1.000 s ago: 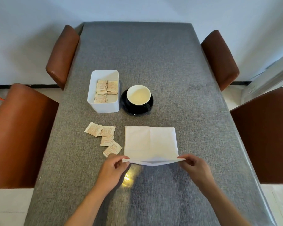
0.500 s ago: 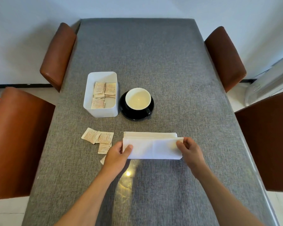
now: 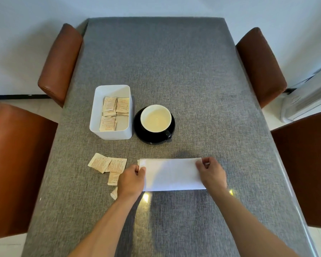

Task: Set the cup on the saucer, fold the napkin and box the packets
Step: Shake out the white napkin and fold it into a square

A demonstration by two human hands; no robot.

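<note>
A white napkin [image 3: 171, 174] lies folded in half on the grey table, its fold toward me. My left hand [image 3: 131, 180] pinches its far left corner and my right hand [image 3: 211, 173] pinches its far right corner. Behind it a black cup with a cream inside [image 3: 155, 118] stands on a black saucer [image 3: 143, 135]. To the cup's left a white box [image 3: 111, 133] holds several beige packets [image 3: 115, 108]. More packets [image 3: 107, 165] lie loose on the table left of the napkin, some partly hidden by my left hand.
The grey table [image 3: 165, 62] runs away from me. Brown chairs stand at the near left [image 3: 13, 164], far left [image 3: 61, 62], far right [image 3: 259, 65] and near right [image 3: 308, 167]. A white appliance [image 3: 311, 95] sits on the floor at right.
Both hands lifted the napkin's near edge and carried it away from me onto the far edge, folding the napkin in half. They now rest at the far corners.
</note>
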